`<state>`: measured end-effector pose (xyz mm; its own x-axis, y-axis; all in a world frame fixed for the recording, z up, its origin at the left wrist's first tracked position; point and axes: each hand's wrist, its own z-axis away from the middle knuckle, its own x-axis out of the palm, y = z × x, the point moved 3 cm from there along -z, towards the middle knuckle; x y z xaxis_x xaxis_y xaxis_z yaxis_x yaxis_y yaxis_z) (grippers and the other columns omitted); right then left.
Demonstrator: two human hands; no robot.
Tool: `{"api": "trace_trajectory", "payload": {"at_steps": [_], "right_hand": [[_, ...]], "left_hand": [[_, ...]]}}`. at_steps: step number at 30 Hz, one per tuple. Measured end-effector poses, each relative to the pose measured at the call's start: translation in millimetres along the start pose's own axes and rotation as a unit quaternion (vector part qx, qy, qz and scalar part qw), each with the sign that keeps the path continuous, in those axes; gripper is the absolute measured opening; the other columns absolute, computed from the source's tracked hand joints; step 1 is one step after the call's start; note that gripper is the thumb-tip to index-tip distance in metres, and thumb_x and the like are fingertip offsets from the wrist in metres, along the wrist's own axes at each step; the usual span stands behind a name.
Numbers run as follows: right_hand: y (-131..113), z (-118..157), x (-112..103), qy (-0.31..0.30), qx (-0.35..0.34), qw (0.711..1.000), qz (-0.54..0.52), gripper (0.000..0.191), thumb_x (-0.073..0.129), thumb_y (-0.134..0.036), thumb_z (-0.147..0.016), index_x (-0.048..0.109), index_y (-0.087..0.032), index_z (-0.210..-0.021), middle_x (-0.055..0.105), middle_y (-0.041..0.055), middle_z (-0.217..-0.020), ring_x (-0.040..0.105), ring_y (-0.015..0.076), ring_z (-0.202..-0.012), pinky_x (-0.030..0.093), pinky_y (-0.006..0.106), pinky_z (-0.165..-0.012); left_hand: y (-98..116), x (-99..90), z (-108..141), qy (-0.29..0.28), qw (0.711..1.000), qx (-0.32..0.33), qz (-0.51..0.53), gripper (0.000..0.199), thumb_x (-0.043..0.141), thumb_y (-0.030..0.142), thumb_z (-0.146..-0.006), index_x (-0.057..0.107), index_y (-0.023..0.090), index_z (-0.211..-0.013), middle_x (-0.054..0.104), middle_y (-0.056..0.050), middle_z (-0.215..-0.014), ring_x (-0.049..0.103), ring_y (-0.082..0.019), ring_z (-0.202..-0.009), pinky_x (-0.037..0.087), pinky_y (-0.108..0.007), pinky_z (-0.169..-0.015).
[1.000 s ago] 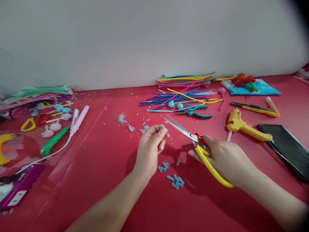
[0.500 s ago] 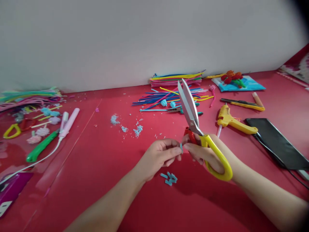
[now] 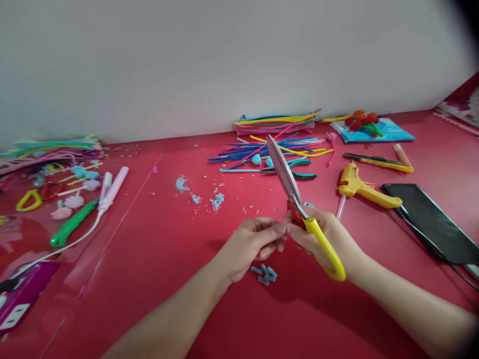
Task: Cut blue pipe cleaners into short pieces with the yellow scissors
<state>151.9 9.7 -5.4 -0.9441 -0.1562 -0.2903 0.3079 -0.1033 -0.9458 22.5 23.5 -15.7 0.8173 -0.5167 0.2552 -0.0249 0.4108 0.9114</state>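
Observation:
Large scissors [image 3: 286, 174] with one yellow and one red handle rest in my right hand [image 3: 322, 237], blades up and tilted left. My left hand [image 3: 254, 244] is closed in a pinch, its fingertips meeting those of my right hand; whatever lies between them is hidden. Under the hands, several short light-blue pieces [image 3: 265, 274] lie on the red table [image 3: 149, 299]. Blue fluffy bits [image 3: 217, 201] are scattered beyond my left hand.
Colourful pipe cleaners [image 3: 277, 124] lie against the wall, with pliers [image 3: 305, 175] in front. A yellow glue gun [image 3: 366, 192] and a black phone [image 3: 430, 222] are at the right. A pink corded tool [image 3: 114, 189] and green-handled tool [image 3: 73, 224] lie left.
The scissors' blades have closed together and tipped further left, and the yellow handle has turned. The small blue piece seen between the fingertips is now hidden. The view has shifted slightly.

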Motion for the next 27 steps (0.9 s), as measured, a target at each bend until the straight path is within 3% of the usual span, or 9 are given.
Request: {"api": "trace_trajectory", "payload": {"at_steps": [3, 6, 9, 11, 14, 21, 27], "right_hand": [[-3, -1, -3, 0.023, 0.008, 1.0, -0.008, 0.006, 0.045, -0.025, -0.073, 0.045, -0.02, -0.069, 0.04, -0.0075, -0.046, 0.036, 0.0062, -0.038, 0.031, 0.019, -0.037], [-6, -4, -11, 0.046, 0.002, 0.999, -0.007, 0.012, 0.042, -0.025, -0.074, 0.042, -0.02, -0.063, 0.039, -0.0061, -0.043, 0.038, 0.0078, -0.039, 0.032, 0.02, -0.039], [-2, -7, -17, 0.051, 0.019, 0.999, 0.003, 0.013, 0.043, -0.027, -0.074, 0.043, -0.02, -0.062, 0.038, -0.0066, -0.042, 0.038, 0.008, -0.039, 0.032, 0.021, -0.04], [2, -9, -16, 0.054, 0.028, 0.998, 0.007, 0.011, 0.044, -0.028, -0.073, 0.046, -0.02, -0.065, 0.039, -0.0073, -0.042, 0.037, 0.0073, -0.038, 0.031, 0.02, -0.039], [5, -9, -10, 0.064, 0.022, 0.998, 0.009, 0.01, 0.047, -0.029, -0.071, 0.048, -0.019, -0.068, 0.039, -0.0078, -0.043, 0.035, 0.0064, -0.037, 0.029, 0.019, -0.039], [0, -7, -1, 0.045, 0.009, 0.999, 0.021, 0.006, 0.047, -0.024, -0.07, 0.045, -0.019, -0.066, 0.037, -0.0084, -0.042, 0.035, 0.0062, -0.037, 0.029, 0.019, -0.04], [1, -8, -12, 0.049, 0.016, 0.998, 0.02, 0.017, 0.045, -0.029, -0.072, 0.039, -0.02, -0.059, 0.038, -0.0071, -0.042, 0.039, 0.007, -0.039, 0.032, 0.019, -0.041]], "left_hand": [[-2, -1.7, -1, -0.002, 1.0, -0.001, 0.022, 0.02, 0.048, 0.032, -0.078, 0.052, 0.015, -0.068, 0.046, 0.003, -0.056, 0.025, -0.003, -0.038, 0.014, -0.021, -0.039], [0, -12.4, -2, 0.069, 0.994, 0.046, -0.073, 0.025, 0.045, 0.033, -0.079, 0.049, 0.016, -0.061, 0.042, 0.004, -0.052, 0.029, -0.005, -0.041, 0.019, -0.02, -0.04], [5, -22.4, 0, 0.161, 0.957, 0.099, -0.219, 0.033, 0.045, 0.036, -0.078, 0.048, 0.016, -0.052, 0.036, 0.004, -0.047, 0.031, -0.007, -0.044, 0.024, -0.021, -0.043], [8, -22.9, 1, 0.189, 0.935, 0.121, -0.274, 0.021, 0.05, 0.033, -0.076, 0.057, 0.017, -0.063, 0.042, 0.004, -0.052, 0.035, -0.008, -0.047, 0.028, -0.021, -0.047], [11, -15.5, 3, 0.191, 0.923, 0.152, -0.297, 0.014, 0.055, 0.029, -0.072, 0.061, 0.02, -0.08, 0.049, 0.002, -0.064, 0.039, -0.01, -0.053, 0.031, -0.021, -0.05], [11, -5.4, 5, 0.199, 0.908, 0.183, -0.32, 0.005, 0.055, 0.022, -0.071, 0.058, 0.019, -0.068, 0.048, 0.001, -0.064, 0.038, -0.011, -0.055, 0.029, -0.022, -0.05], [9, -13.0, 2, 0.175, 0.945, 0.145, -0.235, 0.013, 0.055, 0.029, -0.072, 0.06, 0.018, -0.07, 0.049, 0.0, -0.063, 0.041, -0.01, -0.055, 0.032, -0.021, -0.051]]}}
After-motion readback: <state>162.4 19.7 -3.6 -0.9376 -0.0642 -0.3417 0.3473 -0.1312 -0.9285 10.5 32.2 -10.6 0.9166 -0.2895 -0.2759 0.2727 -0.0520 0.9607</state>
